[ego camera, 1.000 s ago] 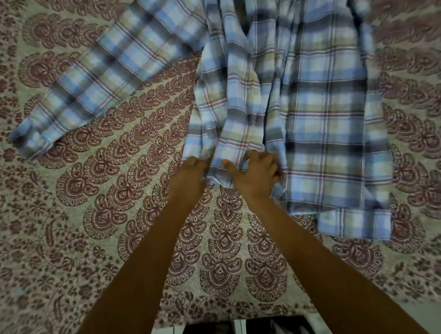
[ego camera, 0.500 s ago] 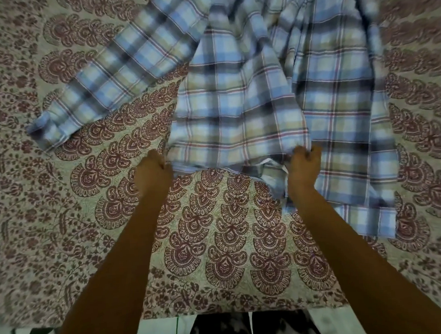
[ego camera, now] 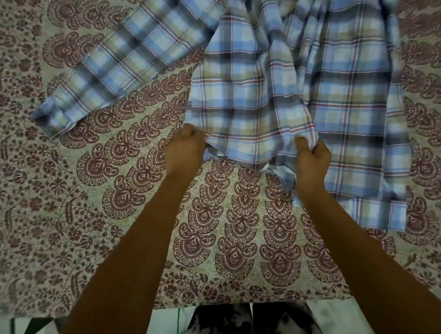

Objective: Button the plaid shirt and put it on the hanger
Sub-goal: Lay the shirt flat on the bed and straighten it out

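Hem now spread wider; left hand (ego camera: 184, 149) and right hand (ego camera: 310, 158) grip plaid shirt (ego camera: 249, 100) hem. Buttoning and hanging apparently both outstanding.

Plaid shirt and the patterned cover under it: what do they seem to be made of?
Plaid shirt: thin woven cloth, probably cotton or a blend, matte; it drapes in soft folds and bunches where the left hand and right hand grip it. Patterned cover: flat matte printed textile, likely cotton; fibre unconfirmed.

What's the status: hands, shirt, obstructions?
Hands: left hand and right hand each grip the hem of the blue-and-tan plaid shirt. Shirt lies on maroon-patterned bedspread. No hanger in view; nothing blocking.
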`<state>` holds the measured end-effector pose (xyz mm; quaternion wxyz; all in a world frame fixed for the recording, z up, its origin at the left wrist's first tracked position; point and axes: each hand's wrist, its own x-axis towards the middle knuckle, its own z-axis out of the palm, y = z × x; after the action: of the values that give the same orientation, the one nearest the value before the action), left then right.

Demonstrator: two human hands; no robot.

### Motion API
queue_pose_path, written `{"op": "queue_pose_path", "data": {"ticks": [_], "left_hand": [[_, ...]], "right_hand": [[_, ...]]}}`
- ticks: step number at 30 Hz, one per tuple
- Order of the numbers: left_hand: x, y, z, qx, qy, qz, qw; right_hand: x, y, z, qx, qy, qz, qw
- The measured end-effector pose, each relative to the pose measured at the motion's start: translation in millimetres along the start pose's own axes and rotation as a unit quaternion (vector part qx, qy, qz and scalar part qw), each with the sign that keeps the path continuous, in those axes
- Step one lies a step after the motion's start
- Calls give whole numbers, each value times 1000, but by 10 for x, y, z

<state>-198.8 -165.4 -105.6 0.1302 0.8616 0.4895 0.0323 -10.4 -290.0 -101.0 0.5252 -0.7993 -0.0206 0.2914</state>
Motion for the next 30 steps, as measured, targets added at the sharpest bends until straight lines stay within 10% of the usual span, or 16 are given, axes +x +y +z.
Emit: {"op": "queue_pose_path", "data": {"ticks": [6, 12, 21, 30], "left_hand": [[11, -272, -441, -156, 192, -124, 961], [-138, -645, -313, -72, 60, -47, 994], [-42, -629, -142, -86, -83, -124, 985], [-2, -732, -320, -177, 119, -104, 972]], "right_hand": [[-144, -220, 179, 15, 62, -66, 996], [-159, -245, 372, 40, -19, -1, 999], [-95, 150, 249, -284, -158, 52, 944], [-189, 325, 279, -506, -79, -74, 855]]}}
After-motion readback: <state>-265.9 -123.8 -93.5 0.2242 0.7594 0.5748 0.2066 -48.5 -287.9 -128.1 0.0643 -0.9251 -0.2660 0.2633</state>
